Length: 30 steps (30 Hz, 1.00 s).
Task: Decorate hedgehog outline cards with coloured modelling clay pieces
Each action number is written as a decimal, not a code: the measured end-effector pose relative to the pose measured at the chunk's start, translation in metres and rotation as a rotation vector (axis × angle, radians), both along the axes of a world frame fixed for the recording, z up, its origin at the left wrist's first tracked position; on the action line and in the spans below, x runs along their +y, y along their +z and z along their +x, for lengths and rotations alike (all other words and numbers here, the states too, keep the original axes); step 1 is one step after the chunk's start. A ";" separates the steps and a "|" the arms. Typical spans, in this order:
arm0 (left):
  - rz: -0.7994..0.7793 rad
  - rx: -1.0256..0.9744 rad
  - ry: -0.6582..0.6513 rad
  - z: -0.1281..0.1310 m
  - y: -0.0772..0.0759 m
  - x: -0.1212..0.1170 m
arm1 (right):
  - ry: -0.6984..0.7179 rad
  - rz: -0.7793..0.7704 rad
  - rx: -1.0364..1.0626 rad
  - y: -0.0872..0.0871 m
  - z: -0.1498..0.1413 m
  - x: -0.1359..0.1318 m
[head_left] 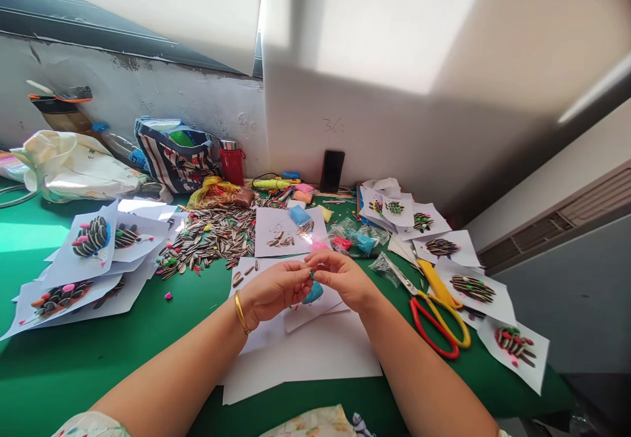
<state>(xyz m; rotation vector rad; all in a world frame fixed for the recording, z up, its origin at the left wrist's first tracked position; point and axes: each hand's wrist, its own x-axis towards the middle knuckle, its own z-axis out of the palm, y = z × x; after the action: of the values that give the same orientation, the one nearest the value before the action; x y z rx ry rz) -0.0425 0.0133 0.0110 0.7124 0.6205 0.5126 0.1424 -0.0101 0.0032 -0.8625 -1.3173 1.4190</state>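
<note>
Above the stacked white paper (305, 358), my left hand (276, 289) and my right hand (342, 280) meet fingertip to fingertip. Both are closed in a pinch on a small dark green piece (311, 274); it looks like modelling clay, though fingers cover most of it. Just below them, a flattened blue clay shape (314, 292) lies on a sheet, partly hidden by the hands. A few sunflower seeds (237, 278) rest on the paper left of my hands. Behind, another sheet (266, 223) carries seeds, a line drawing and a packet of blue clay (299, 216).
A heap of striped sunflower seeds (211, 236) spreads at back left. Finished seed pictures are piled at left (106, 279) and right (493, 286). Red-and-yellow scissors (436, 319) and a yellow cutter (438, 284) lie right. A phone (332, 171) leans on the wall near a red flask (232, 163).
</note>
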 end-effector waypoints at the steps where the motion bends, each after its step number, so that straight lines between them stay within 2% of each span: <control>1: 0.003 0.001 0.020 0.000 0.000 0.001 | -0.027 0.004 -0.020 0.000 0.000 0.000; 7: 0.112 0.073 0.146 0.001 -0.002 0.003 | -0.190 0.066 -0.225 0.000 0.001 0.000; 10: 0.166 0.097 0.203 0.003 -0.002 0.003 | -0.207 0.116 -0.295 -0.004 0.001 0.001; 14: 0.262 0.109 0.272 0.008 -0.001 0.000 | -0.152 0.079 -0.219 -0.010 -0.003 0.002; 20: 0.599 0.232 0.367 0.014 -0.006 -0.005 | -0.184 0.041 -0.108 -0.006 -0.011 0.000; 26: 0.563 0.139 0.348 0.011 -0.003 -0.006 | -0.317 0.044 -0.018 -0.004 -0.009 0.003; 30: 0.585 0.217 0.375 0.012 -0.004 -0.005 | -0.277 0.043 0.005 -0.005 -0.015 0.000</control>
<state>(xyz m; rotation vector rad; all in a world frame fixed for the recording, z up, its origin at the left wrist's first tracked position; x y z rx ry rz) -0.0308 0.0081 0.0072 1.2242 0.8233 0.9945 0.1276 -0.0102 -0.0018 -0.9713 -1.1696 1.1723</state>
